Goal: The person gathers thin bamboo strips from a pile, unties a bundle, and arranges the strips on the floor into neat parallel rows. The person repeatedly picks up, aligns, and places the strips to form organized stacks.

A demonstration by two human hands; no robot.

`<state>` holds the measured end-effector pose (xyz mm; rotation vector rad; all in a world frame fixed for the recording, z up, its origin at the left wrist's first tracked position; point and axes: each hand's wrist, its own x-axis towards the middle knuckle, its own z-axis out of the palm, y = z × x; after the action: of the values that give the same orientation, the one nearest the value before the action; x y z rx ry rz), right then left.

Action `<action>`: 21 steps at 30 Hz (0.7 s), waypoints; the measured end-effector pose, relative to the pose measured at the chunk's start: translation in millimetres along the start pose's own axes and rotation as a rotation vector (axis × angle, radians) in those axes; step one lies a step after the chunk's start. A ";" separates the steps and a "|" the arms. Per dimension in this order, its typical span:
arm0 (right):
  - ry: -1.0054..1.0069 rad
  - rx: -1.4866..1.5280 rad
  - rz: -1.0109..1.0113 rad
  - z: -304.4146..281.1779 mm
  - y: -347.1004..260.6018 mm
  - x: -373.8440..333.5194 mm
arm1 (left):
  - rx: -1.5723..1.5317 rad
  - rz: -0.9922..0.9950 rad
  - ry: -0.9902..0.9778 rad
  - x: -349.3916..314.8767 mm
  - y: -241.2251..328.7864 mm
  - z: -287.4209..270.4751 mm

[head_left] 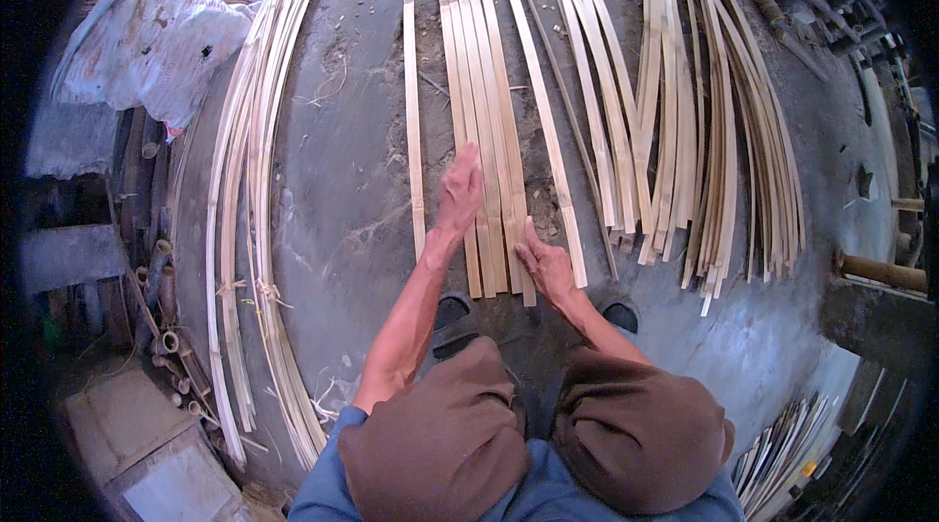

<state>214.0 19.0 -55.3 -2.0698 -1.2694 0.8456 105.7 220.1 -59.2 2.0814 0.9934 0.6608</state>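
Note:
In front of my feet a narrow row of flat, pale bamboo strips (482, 62) lies side by side, running away from me. My left hand (460, 191) is on the left side of this row, its fingers pressed together at the strips; what lies under them is partly hidden. Nearer to me, my right hand (550, 270) grips the right edge of the row close to the strips' near ends, with the thumb raised. A single strip (412, 101) lies apart to the left, and another single strip (548, 140) to the right.
More bamboo strips (675, 111) fan out on the right floor. Long tied bundles (256, 160) curve along the left. A pale sheet (156, 38) drapes over material at far left, above bamboo poles (161, 287). Thin sticks (792, 449) lie at lower right.

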 end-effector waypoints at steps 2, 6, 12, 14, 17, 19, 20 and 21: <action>-0.007 0.019 0.007 -1.9 -1.3 -0.7 | 0.078 -0.026 0.118 0.3 10.8 -23.8; -0.017 -0.025 0.006 -8.5 -3.9 3.2 | 0.341 -0.245 0.322 -5.4 13.8 -51.4; -0.009 -0.018 0.001 -5.7 -3.3 -0.5 | 0.174 -0.292 0.274 -26.6 -17.8 -49.9; -0.009 0.009 -0.004 -5.4 -6.0 -0.4 | 0.144 -0.258 0.259 -31.6 -31.3 -44.2; -0.005 0.002 -0.007 -3.0 -2.5 -0.1 | 0.195 -0.242 0.293 -31.3 -26.5 -35.3; 0.017 -0.002 -0.026 -3.3 -4.2 -1.7 | 0.243 -0.206 0.326 -34.2 -15.7 -29.6; 0.006 0.005 -0.016 -6.0 -1.5 -0.7 | 0.218 -0.222 0.311 -30.4 -5.7 -25.2; -0.016 0.018 -0.008 -5.0 1.3 -0.7 | 0.201 -0.245 0.296 -30.7 2.5 -24.4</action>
<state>218.2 17.2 -52.9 -2.0472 -1.2730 0.8683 72.3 203.6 -46.7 2.0198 1.5100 0.7819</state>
